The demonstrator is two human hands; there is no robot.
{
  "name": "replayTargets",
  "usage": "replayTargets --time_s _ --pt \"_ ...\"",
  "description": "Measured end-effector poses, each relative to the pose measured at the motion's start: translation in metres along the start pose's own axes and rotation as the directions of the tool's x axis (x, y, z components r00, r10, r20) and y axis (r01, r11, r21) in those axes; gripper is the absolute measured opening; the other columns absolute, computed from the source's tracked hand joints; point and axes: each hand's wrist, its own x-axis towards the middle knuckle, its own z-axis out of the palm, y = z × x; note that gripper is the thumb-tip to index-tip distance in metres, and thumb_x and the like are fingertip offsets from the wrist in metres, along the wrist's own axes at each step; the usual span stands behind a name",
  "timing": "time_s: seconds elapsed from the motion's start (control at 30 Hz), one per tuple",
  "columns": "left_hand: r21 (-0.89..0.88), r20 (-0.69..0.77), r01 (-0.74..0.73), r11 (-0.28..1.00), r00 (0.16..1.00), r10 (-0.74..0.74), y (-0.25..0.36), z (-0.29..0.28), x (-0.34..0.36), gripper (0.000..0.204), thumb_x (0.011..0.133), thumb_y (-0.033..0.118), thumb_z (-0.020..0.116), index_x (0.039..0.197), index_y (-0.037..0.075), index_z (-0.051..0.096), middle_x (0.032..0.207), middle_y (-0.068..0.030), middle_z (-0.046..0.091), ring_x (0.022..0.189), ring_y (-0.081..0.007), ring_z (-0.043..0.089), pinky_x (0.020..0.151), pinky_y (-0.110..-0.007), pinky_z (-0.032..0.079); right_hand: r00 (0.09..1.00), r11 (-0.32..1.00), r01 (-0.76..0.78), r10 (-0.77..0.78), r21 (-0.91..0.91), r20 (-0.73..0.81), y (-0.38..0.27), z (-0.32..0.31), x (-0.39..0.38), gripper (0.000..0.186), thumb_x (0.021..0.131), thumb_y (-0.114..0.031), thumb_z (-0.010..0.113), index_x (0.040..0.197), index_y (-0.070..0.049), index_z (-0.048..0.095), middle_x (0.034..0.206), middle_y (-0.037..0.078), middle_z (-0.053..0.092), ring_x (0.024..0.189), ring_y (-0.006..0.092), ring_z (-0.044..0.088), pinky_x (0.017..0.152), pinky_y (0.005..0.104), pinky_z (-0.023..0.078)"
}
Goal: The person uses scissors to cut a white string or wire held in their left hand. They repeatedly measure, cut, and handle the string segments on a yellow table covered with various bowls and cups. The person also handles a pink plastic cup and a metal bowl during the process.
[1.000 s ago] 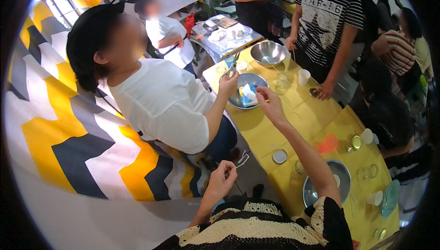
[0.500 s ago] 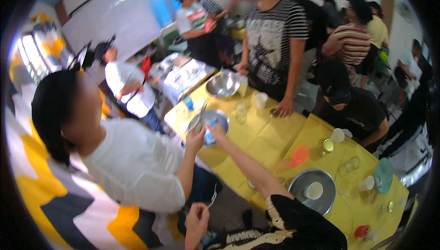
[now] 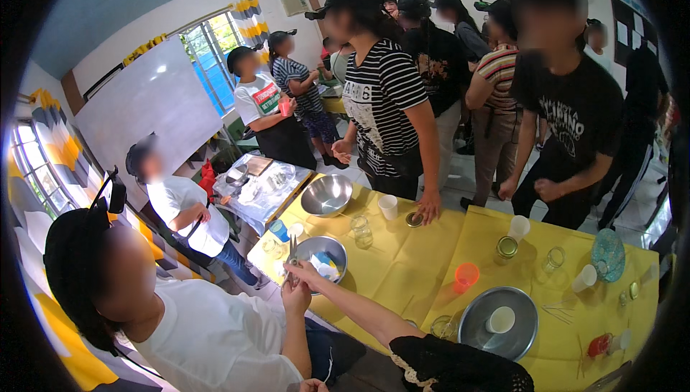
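My right hand (image 3: 300,271) reaches forward and grips metal scissors (image 3: 292,259), which a co-worker in a white shirt (image 3: 201,320) also holds, hand (image 3: 295,297) just below mine. My left hand (image 3: 313,385) is low at the bottom edge, fingers closed on a white string (image 3: 329,363), mostly cut off by the frame. Beside the scissors sits a steel bowl (image 3: 338,248) with a blue-and-white packet (image 3: 325,264) in it, on the yellow-covered table (image 3: 406,270).
Another steel bowl (image 3: 323,198), a wide steel basin (image 3: 517,327) with a white cup (image 3: 499,320), glass jars (image 3: 361,230), an orange cup (image 3: 466,275) and a teal dish (image 3: 608,252) are on the table. Several people stand around it, including one in stripes (image 3: 388,119) across from me.
The view has tilted up. My right hand has moved from above the packet onto the co-worker's scissors. A person in black who was bent low at the right now stands upright.
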Motion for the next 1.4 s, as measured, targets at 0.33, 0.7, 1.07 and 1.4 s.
replayTargets --time_s 0.33,0.7,1.07,1.4 --pt "0.059 0.003 -0.107 0.993 0.994 0.107 0.014 0.013 0.001 0.008 0.088 0.011 0.048 0.091 0.003 0.051 0.077 -0.0002 0.047 0.069 -0.0075 0.043 0.061 -0.022 0.038 0.99 0.936 0.117 -0.138 -0.331 -0.039 -0.027 -0.004 -0.005 0.037 0.076 -0.035 0.065 0.082 0.0 0.061 0.07 0.008 0.06 0.058 0.0152 0.057 0.05 0.0305 0.046" --pt "-0.033 0.074 -0.136 0.99 0.988 0.138 0.004 0.029 0.004 0.008 0.088 0.009 0.047 0.091 0.003 0.051 0.076 0.0005 0.046 0.068 -0.0057 0.042 0.06 -0.02 0.037 0.889 0.943 0.329 -0.291 0.049 -0.353 -0.065 -0.064 -0.02 0.029 0.083 -0.03 0.059 0.084 -0.002 0.051 0.073 0.005 0.054 0.062 0.014 0.054 0.053 0.0279 0.044" --pt "-0.413 0.187 -0.046 0.909 0.973 0.134 0.01 0.044 0.01 0.007 0.089 0.014 0.049 0.091 0.007 0.05 0.065 0.0042 0.043 0.053 -0.0039 0.04 0.046 -0.018 0.033 0.945 0.95 0.211 -0.138 0.23 -0.296 -0.145 -0.173 -0.167 0.024 0.086 -0.029 0.054 0.091 -0.006 0.05 0.06 -0.001 0.046 0.05 0.0101 0.048 0.044 0.0253 0.037" --pt "-0.573 0.234 0.059 0.817 0.968 0.094 0.012 0.069 0.044 0.008 0.089 0.009 0.048 0.09 0.003 0.044 0.064 -0.0021 0.047 0.049 -0.0063 0.041 0.043 -0.02 0.034 0.975 0.939 -0.175 0.206 0.295 -0.079 -0.099 -0.113 -0.44 0.055 0.095 -0.045 0.027 0.124 0.002 0.033 0.072 0.002 0.042 0.062 0.0115 0.039 0.056 0.0243 0.036"
